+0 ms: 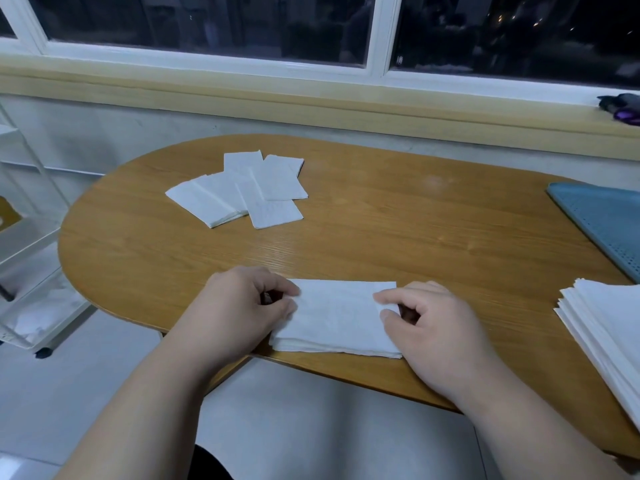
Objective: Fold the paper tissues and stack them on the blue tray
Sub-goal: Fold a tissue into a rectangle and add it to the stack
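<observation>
- A white folded tissue (337, 320) lay flat at the near edge of the table (381, 230), between the two hands. It was a wide rectangle with several layers showing along its near edge, which sat just at the table's rim.
- The left hand (242, 303) rested on the tissue's left end, knuckles up, fingers curled, with thumb and forefinger pinching that edge.
- The right hand (433, 327) lay on the right end, its thumb and forefinger closed on a small flap of the paper and the other fingers curled under.
- Both forearms reached in from the near side, over the table edge.
- Far and left on the table, four or so loose tissues (242, 192) lay overlapping one another, well apart from the hands.
- A blue tray (602, 220) with a dotted surface sat at the far right, cut off by the frame.
- A stack of tissues (609, 327) lay near the tray on its near side, right of the right hand.
- A white cart (31, 271) stood on the floor to the left, and a dark object (623, 107) sat on the windowsill at far right.
</observation>
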Demonstrator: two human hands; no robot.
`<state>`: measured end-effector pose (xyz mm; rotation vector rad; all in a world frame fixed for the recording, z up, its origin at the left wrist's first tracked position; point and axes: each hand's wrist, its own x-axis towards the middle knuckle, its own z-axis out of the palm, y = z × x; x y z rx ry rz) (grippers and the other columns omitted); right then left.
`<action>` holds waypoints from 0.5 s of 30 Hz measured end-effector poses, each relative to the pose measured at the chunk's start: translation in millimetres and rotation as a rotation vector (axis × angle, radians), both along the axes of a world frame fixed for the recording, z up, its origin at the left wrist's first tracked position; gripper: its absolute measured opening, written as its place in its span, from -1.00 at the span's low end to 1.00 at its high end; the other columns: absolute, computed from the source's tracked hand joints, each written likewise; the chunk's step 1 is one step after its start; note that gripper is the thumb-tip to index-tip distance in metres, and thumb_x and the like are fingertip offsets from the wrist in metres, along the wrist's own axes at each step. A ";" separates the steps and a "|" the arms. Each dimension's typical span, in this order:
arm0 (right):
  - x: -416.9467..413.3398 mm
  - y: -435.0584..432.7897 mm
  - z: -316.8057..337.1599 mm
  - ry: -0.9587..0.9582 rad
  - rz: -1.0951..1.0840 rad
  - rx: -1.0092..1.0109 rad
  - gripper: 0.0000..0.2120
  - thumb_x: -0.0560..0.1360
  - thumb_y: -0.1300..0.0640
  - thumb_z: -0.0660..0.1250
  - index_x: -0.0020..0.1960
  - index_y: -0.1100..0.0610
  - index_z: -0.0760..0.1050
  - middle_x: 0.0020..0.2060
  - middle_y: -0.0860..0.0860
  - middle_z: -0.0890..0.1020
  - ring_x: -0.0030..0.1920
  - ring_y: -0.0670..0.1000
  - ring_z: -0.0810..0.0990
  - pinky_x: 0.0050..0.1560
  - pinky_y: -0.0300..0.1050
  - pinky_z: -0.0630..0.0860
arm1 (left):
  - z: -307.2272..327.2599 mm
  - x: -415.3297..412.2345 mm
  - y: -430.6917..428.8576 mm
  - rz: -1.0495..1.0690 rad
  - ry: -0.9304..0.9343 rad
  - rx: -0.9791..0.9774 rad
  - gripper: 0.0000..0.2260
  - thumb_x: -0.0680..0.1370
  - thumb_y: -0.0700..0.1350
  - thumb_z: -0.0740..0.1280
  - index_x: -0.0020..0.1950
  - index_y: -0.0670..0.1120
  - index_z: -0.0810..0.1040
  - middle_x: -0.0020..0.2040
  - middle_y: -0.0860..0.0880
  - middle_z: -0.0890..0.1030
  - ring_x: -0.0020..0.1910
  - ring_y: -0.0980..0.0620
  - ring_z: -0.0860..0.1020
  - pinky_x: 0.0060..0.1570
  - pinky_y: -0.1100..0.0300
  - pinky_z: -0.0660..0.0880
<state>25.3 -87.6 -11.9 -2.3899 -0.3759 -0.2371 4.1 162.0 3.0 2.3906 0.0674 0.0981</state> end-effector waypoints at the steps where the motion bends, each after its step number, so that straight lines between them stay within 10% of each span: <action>1: -0.1 0.6 -0.4 -0.001 0.001 -0.033 -0.80 0.50 0.16 0.39 0.06 -0.04 0.70 -0.30 -0.17 0.55 -0.06 -0.14 0.47 -0.06 -0.44 0.32 | -0.3 0.3 0.1 -0.008 -0.006 0.018 -0.90 0.51 0.02 0.44 -0.03 0.22 0.69 -0.13 0.38 0.59 -0.02 0.26 0.55 0.01 0.24 0.50; 7: -4.2 4.4 1.1 -0.029 -0.032 -0.185 -0.80 0.50 0.10 0.36 0.08 -0.09 0.65 -0.10 -0.24 0.42 0.04 -0.16 0.36 0.17 -0.16 0.37 | -1.2 -4.6 4.3 -0.040 -0.003 0.049 -0.85 0.49 0.05 0.44 0.04 0.24 0.65 -0.01 0.32 0.46 0.14 0.26 0.37 0.25 0.08 0.37; 15: 19.8 16.3 25.0 0.035 -0.038 -0.040 -0.84 0.50 0.13 0.34 -0.13 -0.12 0.62 -0.12 -0.19 0.49 0.03 -0.14 0.44 -0.09 -0.28 0.31 | 1.2 -6.5 11.7 -0.021 -0.078 0.009 -0.86 0.52 0.05 0.39 0.00 0.31 0.59 0.02 0.31 0.42 0.11 0.27 0.36 0.17 0.15 0.35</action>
